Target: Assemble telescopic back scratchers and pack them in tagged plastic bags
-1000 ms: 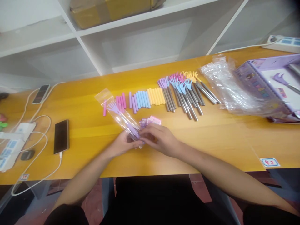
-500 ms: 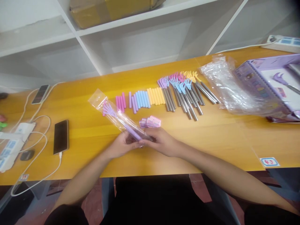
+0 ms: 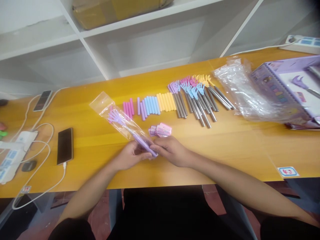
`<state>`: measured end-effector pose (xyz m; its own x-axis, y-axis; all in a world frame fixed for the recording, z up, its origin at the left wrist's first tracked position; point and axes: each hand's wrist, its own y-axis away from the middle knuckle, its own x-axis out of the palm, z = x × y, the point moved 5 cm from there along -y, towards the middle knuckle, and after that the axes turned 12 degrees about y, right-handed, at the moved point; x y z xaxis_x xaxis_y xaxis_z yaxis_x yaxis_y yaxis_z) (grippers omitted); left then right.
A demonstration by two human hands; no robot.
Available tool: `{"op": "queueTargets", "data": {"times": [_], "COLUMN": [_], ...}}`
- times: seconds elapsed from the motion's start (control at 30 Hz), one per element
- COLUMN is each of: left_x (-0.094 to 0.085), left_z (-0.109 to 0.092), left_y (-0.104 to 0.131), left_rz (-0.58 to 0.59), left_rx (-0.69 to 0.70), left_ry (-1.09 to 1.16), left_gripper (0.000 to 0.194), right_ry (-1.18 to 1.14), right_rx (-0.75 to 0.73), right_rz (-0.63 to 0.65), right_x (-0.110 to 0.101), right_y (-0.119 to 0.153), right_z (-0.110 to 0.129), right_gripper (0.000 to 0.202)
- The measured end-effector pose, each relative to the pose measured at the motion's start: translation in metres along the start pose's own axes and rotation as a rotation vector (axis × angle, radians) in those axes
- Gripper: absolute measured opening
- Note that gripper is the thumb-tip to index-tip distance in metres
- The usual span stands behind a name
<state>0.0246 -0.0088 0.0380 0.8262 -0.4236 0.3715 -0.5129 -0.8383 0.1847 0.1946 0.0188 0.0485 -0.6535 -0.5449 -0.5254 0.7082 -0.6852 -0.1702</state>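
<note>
A purple back scratcher (image 3: 141, 141) with a hand-shaped head lies inside a clear plastic bag (image 3: 102, 102), slanting up to the left above the table. My left hand (image 3: 130, 156) is closed around its handle from the left. From the right, my right hand (image 3: 172, 151) pinches the bag and handle near the lower end. Just beyond my right hand lie small pink cards (image 3: 163, 129). Behind the bag are short handle sleeves in pink (image 3: 128, 108), purple (image 3: 143, 110), blue (image 3: 152, 105) and yellow (image 3: 166, 102).
Several back scratchers with metal rods (image 3: 200, 100) are grouped at the back. Right of them lie clear bags (image 3: 240, 90) and a purple box (image 3: 270, 86). A phone (image 3: 65, 146), cables and a power strip (image 3: 15, 156) occupy the left. White shelving (image 3: 150, 50) borders the back.
The bagged back scratcher has shifted slightly up and left. My right fingers have moved on the handle, and its lower end now shows between my hands.
</note>
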Motion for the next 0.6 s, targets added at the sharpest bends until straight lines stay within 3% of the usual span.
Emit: {"op": "queueTargets", "data": {"times": [0.23,0.47,0.6], "left_x": [-0.002,-0.011,-0.013], "left_z": [0.006,0.005,0.006], "left_y": [0.003,0.001,-0.001], "left_rz": [0.007,-0.078,-0.066], "left_rx": [-0.02,0.046,0.025], "left_ry": [0.05,-0.252,-0.368], "left_gripper": [0.032,0.035,0.032], "right_ry": [0.031,0.41,0.437], "right_rx": [-0.025,-0.254,-0.289], "right_rz": [-0.018,-0.281,-0.287], "right_x": [-0.001,-0.004,-0.005], "right_y": [0.002,0.005,0.005], "right_z": [0.006,0.009,0.013], "right_gripper": [0.046,0.035,0.032]}}
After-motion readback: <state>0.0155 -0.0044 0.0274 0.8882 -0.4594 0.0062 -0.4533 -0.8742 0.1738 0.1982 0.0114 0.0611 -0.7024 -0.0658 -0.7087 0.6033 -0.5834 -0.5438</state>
